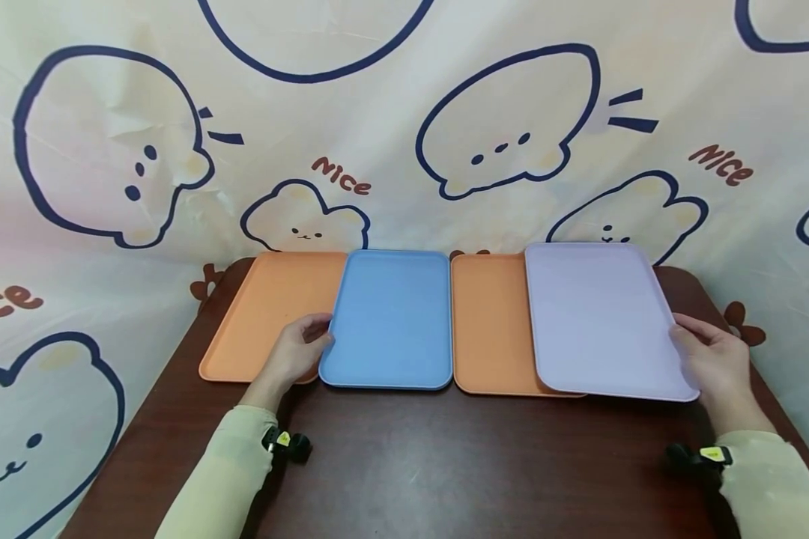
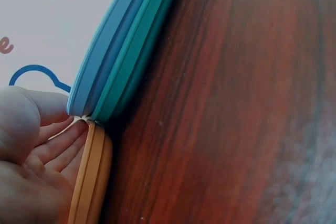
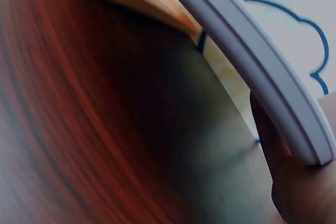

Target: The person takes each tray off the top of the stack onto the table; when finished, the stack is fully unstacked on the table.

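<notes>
A blue tray [image 1: 392, 318] lies atop a green tray [image 2: 134, 61], whose edge shows only in the left wrist view. My left hand [image 1: 295, 350] pinches the blue tray's left edge, thumb [image 2: 47, 106] at the rim and fingertips right under its corner. That hand reaches over an orange tray [image 1: 270, 307] on the left. At the right, my right hand [image 1: 717, 363] grips the right edge of a lavender tray [image 1: 600, 318], tilted and raised off the table in the right wrist view. The lavender tray overlaps a second orange tray [image 1: 492, 329].
The trays stand in a row along the far side of a dark brown wooden table [image 1: 418, 464]. Behind it hangs a pale cloth [image 1: 377, 120] with cartoon outlines, close to the table's back edge. Both wrists wear dark camera straps.
</notes>
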Available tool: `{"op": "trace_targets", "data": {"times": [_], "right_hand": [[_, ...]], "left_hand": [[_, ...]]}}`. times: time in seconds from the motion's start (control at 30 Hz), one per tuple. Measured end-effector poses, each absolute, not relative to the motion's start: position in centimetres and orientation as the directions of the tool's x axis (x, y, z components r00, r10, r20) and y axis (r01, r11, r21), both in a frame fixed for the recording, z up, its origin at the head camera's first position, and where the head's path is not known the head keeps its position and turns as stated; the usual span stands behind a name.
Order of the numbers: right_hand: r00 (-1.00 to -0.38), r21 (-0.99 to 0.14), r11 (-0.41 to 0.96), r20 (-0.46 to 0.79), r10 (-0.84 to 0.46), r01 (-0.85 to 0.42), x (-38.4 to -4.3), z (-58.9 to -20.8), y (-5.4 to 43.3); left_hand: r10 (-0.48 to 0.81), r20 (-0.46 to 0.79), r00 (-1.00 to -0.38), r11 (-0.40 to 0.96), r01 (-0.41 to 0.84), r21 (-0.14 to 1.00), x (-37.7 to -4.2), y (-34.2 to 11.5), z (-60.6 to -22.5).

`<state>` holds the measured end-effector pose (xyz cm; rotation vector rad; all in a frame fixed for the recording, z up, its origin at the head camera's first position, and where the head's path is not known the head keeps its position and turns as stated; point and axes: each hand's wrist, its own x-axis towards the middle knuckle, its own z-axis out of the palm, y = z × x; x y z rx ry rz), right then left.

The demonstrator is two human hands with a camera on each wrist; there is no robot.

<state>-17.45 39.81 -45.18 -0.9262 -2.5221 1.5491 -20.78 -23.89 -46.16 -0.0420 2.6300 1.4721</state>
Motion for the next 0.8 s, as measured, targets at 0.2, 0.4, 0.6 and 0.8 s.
{"op": "trace_targets", "data": {"times": [0.2, 0.4, 0.6, 0.8], "right_hand": [[-0.838, -0.822, 0.340, -0.269, 0.475, 0.456, -17.2, -45.2, 43.2], [-0.829, -0.784, 0.413, -0.222, 0.513, 0.465, -17.7, -45.7, 45.5], [-0.826, -0.760, 0.460, -0.174, 0.536, 0.459, -18.0, -46.4, 47.2], [-0.841, -0.732, 0.499, -0.184, 0.509, 0.463, -18.1, -47.0, 48.6]], "left_hand": [[0.044, -0.122, -0.992, 0.532, -0.080, 0.843, -20.7, -24.0, -46.0], [0.056, -0.111, -0.992, 0.538, -0.064, 0.841, -20.6, -23.9, -46.0], [0.046, -0.121, -0.992, 0.535, -0.078, 0.841, -20.6, -24.0, -45.9], [0.050, -0.124, -0.991, 0.534, -0.078, 0.842, -20.5, -24.0, -45.9]]}}
